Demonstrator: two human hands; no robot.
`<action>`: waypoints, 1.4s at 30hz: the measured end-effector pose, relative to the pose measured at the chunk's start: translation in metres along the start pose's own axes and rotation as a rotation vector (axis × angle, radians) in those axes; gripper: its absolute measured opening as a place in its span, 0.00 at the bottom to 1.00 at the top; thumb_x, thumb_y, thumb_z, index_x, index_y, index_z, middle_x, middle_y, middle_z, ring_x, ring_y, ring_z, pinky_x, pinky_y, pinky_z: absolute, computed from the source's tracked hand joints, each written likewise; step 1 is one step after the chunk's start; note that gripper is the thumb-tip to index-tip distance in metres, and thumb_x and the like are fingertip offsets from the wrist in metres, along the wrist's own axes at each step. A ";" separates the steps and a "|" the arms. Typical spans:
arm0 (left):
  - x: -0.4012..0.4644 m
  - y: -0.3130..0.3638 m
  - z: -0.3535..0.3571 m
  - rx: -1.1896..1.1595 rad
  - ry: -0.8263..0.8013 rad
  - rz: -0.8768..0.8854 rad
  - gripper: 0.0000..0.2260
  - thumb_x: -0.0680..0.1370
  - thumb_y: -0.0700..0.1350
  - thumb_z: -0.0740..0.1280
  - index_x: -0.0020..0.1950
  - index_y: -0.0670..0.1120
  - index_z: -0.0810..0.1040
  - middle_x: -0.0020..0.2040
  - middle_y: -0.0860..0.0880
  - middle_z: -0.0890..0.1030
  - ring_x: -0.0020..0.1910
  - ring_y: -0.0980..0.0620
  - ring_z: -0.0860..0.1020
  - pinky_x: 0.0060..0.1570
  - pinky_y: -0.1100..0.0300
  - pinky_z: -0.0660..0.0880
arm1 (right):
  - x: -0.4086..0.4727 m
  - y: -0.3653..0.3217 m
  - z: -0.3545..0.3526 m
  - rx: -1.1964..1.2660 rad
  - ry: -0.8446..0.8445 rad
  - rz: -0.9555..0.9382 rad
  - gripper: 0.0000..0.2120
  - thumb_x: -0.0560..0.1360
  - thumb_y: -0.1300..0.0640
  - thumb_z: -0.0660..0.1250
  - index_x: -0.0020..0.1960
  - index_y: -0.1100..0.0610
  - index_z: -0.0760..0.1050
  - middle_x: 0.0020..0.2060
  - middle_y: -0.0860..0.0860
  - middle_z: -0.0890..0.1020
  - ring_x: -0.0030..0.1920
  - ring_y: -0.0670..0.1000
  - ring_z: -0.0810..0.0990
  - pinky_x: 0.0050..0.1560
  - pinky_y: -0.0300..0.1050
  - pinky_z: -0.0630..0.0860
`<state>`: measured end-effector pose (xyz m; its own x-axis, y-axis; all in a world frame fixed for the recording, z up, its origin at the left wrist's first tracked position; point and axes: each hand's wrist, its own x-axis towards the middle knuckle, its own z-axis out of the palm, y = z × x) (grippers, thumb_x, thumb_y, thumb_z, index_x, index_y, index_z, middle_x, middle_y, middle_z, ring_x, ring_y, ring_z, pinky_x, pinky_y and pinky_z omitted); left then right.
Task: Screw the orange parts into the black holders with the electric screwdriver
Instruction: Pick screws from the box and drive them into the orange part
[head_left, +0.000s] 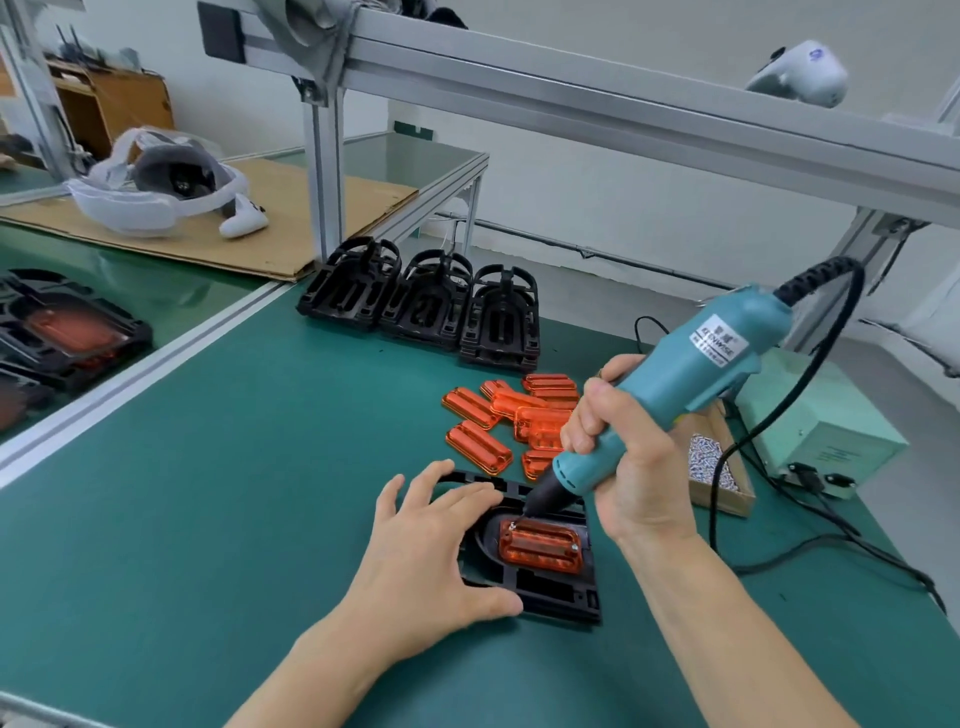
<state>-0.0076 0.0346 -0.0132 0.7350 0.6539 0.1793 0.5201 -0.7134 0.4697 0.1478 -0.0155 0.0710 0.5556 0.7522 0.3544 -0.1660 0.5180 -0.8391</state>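
Two hands worked at the green table (208, 493). The left hand (431, 551), fingers spread flat, pressed on the black holder (550, 592) at 6 o'clock. The right hand (623, 457) gripped the blue screwdriver (691, 384), its tip at the upper-left corner of the orange part (540, 545) seated in that holder. Loose orange parts (498, 415) lay at 12 o'clock from it, three empty holders (431, 306) beyond them.

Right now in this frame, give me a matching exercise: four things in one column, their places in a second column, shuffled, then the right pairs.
Things:
1. electric screwdriver
2. left hand
3. loose orange parts
4. empty black holders

Places:
A. in a row at the mat's far edge
B. heaped mid-mat
C. in the right hand, tip at the seated orange part
D. on the near black holder

Pairs: 1-C, 2-D, 3-B, 4-A
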 end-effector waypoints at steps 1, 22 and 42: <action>0.000 0.000 0.000 -0.006 0.006 0.001 0.41 0.62 0.71 0.66 0.72 0.60 0.62 0.70 0.66 0.64 0.74 0.62 0.43 0.73 0.51 0.39 | 0.001 0.001 0.001 -0.013 -0.006 -0.002 0.08 0.69 0.66 0.65 0.42 0.55 0.71 0.24 0.51 0.68 0.23 0.49 0.67 0.28 0.41 0.69; 0.001 0.002 0.000 -0.031 0.059 0.008 0.42 0.60 0.69 0.67 0.72 0.58 0.60 0.67 0.63 0.70 0.72 0.64 0.43 0.72 0.55 0.36 | 0.008 0.011 0.011 -0.196 -0.289 0.024 0.09 0.71 0.65 0.67 0.43 0.52 0.74 0.23 0.51 0.71 0.23 0.51 0.68 0.31 0.43 0.71; -0.001 0.003 0.000 -0.094 0.107 0.012 0.41 0.58 0.68 0.68 0.70 0.59 0.64 0.58 0.68 0.60 0.65 0.75 0.39 0.69 0.62 0.37 | 0.008 0.009 0.005 -0.136 -0.400 0.093 0.07 0.67 0.61 0.70 0.42 0.51 0.75 0.23 0.51 0.72 0.23 0.50 0.69 0.32 0.43 0.73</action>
<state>-0.0064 0.0317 -0.0114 0.6878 0.6719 0.2746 0.4646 -0.6982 0.5446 0.1466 -0.0034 0.0684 0.1791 0.9058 0.3839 -0.0769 0.4019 -0.9124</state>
